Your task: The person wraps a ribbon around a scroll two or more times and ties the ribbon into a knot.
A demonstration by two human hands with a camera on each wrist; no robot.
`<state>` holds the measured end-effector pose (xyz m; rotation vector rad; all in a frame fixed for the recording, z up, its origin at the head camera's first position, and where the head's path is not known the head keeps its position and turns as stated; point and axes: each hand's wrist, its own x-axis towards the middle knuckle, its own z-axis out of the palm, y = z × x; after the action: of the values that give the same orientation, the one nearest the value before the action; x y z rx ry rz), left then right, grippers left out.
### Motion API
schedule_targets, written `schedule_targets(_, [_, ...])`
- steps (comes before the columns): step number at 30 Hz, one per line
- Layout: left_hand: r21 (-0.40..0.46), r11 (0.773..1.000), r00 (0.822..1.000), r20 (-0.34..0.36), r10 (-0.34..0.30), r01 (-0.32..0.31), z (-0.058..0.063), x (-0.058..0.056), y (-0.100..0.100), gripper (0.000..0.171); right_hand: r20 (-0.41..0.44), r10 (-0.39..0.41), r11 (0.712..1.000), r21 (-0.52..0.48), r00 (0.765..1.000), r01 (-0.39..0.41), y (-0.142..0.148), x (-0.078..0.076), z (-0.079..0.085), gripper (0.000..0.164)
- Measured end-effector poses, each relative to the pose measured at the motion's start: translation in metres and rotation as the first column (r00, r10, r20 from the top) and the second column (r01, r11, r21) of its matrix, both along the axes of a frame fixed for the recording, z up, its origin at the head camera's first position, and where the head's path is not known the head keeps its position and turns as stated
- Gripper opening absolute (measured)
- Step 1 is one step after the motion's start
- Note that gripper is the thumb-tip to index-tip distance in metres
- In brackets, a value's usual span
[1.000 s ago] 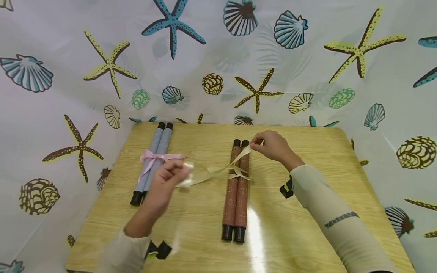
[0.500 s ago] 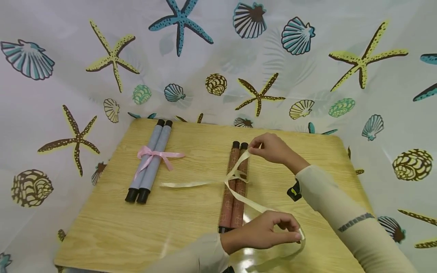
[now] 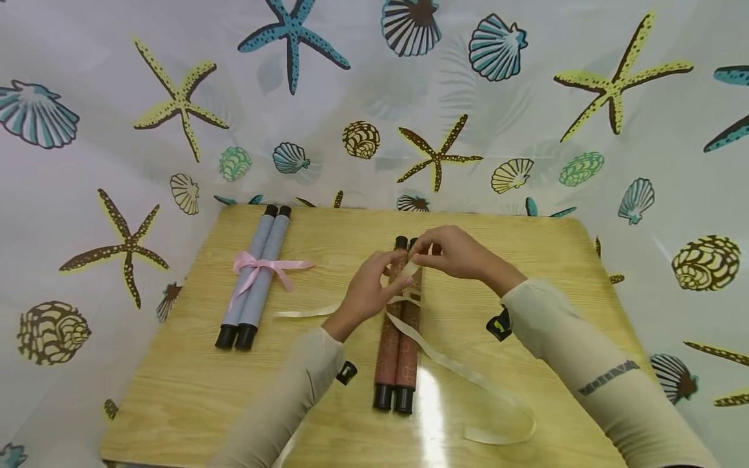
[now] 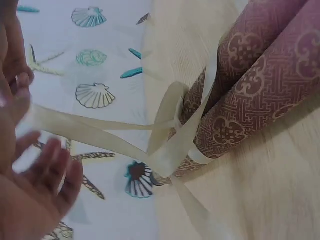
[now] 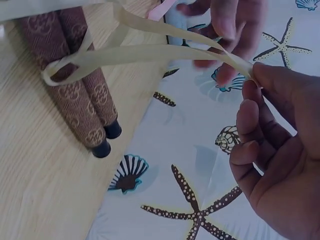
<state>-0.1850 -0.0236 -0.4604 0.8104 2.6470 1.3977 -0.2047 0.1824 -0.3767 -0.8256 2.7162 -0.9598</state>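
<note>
Two brown patterned scrolls with black end caps [image 3: 386, 370] lie side by side on the table, a cream ribbon [image 3: 441, 359] wrapped round their middle. My right hand [image 3: 453, 252] pinches a loop of this ribbon between thumb and forefinger, raised over the scrolls' far end. Close beside it, my left hand [image 3: 368, 289] has its fingers spread and relaxed, near the loop. In the right wrist view the left hand's fingers [image 5: 230, 22] appear behind the ribbon. One loose ribbon tail trails left on the table; a longer one curves toward the near right.
To the left lie two light blue scrolls [image 3: 266, 286] tied with a pink ribbon bow [image 3: 248, 261]. The wooden table [image 3: 515, 312] meets a white sheet [image 3: 339, 175] printed with shells and starfish at its back and sides.
The left hand carried a ribbon tail from the left across to the near right, let it go, and came up beside the right hand. The right hand keeps its pinch, shifting slightly left.
</note>
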Motion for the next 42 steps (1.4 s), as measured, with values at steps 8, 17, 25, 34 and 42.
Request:
schedule_targets(8, [0.194, 0.972, 0.967, 0.189, -0.17, 0.133, -0.018, -0.022, -0.017, 0.023, 0.108, 0.011, 0.988, -0.152, 0.994, 0.005, -0.012, 0.0, -0.021, 0.018])
schedule_targets(17, [0.257, 0.966, 0.954, 0.286, -0.085, 0.009, -0.029, -0.019, -0.029, 0.026, 0.229, -0.317, 0.948, 0.103, 0.92, 0.301, 0.0, 0.011, -0.12, 0.032])
schedule_targets(25, [0.273, 0.962, 0.959, 0.272, -0.074, -0.003, -0.027, -0.026, -0.034, 0.027, 0.18, -0.23, 0.973, 0.075, 0.956, 0.22, -0.007, 0.016, -0.135, 0.013])
schedule_targets(34, [0.262, 0.964, 0.951, 0.304, -0.051, -0.032, -0.027, -0.026, -0.037, 0.026, 0.277, 0.063, 0.989, -0.144, 0.959, -0.023, -0.005, 0.019, -0.14, 0.02])
schedule_targets(42, [0.251, 0.968, 0.955, 0.294, -0.049, -0.027, -0.03, -0.026, -0.035, 0.026, 0.259, -0.14, 0.99, 0.034, 0.956, 0.136, -0.015, 0.023, -0.138, 0.007])
